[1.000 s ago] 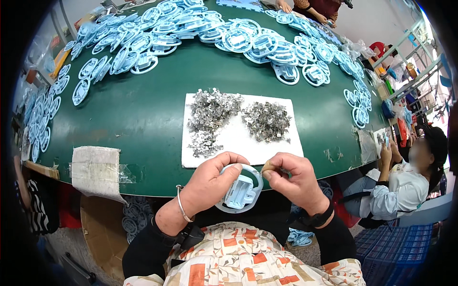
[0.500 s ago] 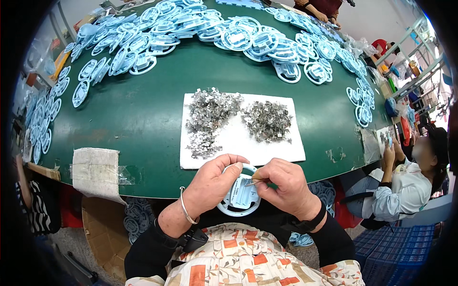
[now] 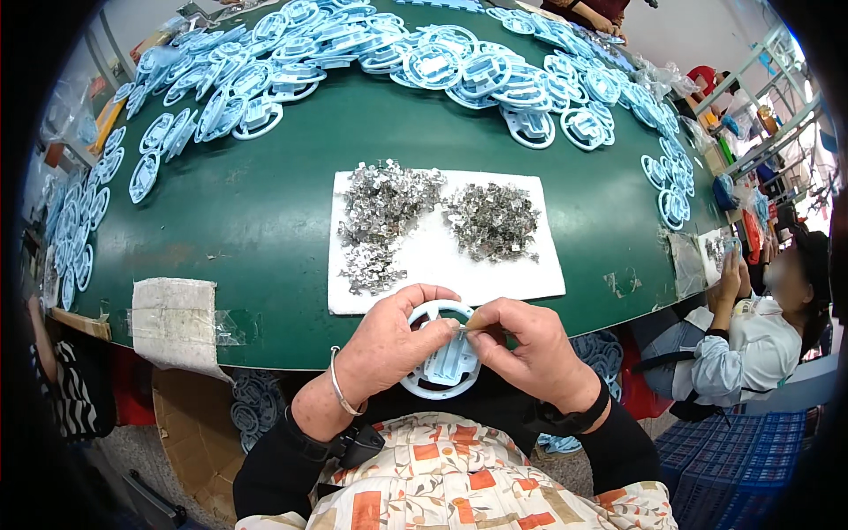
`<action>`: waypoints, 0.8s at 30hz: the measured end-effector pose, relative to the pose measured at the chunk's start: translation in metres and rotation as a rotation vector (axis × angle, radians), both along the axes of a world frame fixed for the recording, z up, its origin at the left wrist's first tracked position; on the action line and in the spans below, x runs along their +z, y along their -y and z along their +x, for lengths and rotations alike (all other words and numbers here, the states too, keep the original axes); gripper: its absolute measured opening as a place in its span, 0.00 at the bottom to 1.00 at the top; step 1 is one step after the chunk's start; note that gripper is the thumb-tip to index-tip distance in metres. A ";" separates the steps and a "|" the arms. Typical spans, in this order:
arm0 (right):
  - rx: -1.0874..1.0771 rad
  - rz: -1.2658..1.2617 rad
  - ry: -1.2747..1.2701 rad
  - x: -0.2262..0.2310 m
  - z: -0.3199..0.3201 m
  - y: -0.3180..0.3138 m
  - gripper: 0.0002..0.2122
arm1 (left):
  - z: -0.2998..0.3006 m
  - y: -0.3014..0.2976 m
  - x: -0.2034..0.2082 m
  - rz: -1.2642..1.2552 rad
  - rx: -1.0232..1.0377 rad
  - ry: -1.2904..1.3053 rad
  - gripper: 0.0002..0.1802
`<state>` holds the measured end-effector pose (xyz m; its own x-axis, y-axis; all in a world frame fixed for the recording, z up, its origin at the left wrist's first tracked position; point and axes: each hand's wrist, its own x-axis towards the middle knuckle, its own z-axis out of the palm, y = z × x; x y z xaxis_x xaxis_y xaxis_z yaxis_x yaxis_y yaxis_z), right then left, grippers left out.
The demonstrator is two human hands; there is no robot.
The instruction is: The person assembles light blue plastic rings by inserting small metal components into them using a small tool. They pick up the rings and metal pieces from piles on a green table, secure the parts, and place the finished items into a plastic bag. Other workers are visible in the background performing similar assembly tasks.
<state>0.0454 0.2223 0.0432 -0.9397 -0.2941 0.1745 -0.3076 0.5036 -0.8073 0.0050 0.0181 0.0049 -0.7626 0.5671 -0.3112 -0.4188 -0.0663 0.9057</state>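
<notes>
A light-blue plastic steering wheel [image 3: 449, 362], toy-sized, is gripped at its left side by my left hand [image 3: 387, 343]. The thumb of that hand lies across the wheel's upper middle. My right hand [image 3: 530, 353] is closed in a pinch over the upper right of the wheel, on a small metal piece [image 3: 464, 329] beside the left thumb tip. Fingers cover most of this piece, so its shape is unclear. Just beyond my hands lies a white board [image 3: 424, 269] bearing two heaps of small shiny metal pieces, a left heap [image 3: 380, 216] and a right heap [image 3: 493, 223].
Many similar blue wheels [image 3: 433, 66] are piled along the far side of the green table [image 3: 247, 194]. A whitish cloth pad [image 3: 177, 320] is taped at the front left edge. A co-worker [image 3: 751, 331] sits at the right, another person [image 3: 601, 13] stands opposite. Below is a cardboard box [image 3: 190, 433].
My right hand has shifted slightly left, bringing its fingertips against my left thumb over the wheel. The left hand keeps its hold on the wheel.
</notes>
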 end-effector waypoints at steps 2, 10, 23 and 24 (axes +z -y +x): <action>-0.028 -0.017 0.079 0.000 0.002 0.000 0.05 | 0.000 -0.003 0.001 0.055 0.034 0.061 0.20; -0.131 -0.062 0.119 0.007 0.003 0.006 0.05 | 0.003 -0.002 0.001 0.066 0.028 0.040 0.22; 0.071 0.453 -0.149 0.001 0.002 -0.013 0.18 | -0.004 -0.001 -0.014 -0.012 0.102 -0.031 0.17; 0.079 0.464 -0.160 0.002 0.001 -0.013 0.19 | -0.005 -0.001 -0.014 -0.021 0.098 -0.027 0.17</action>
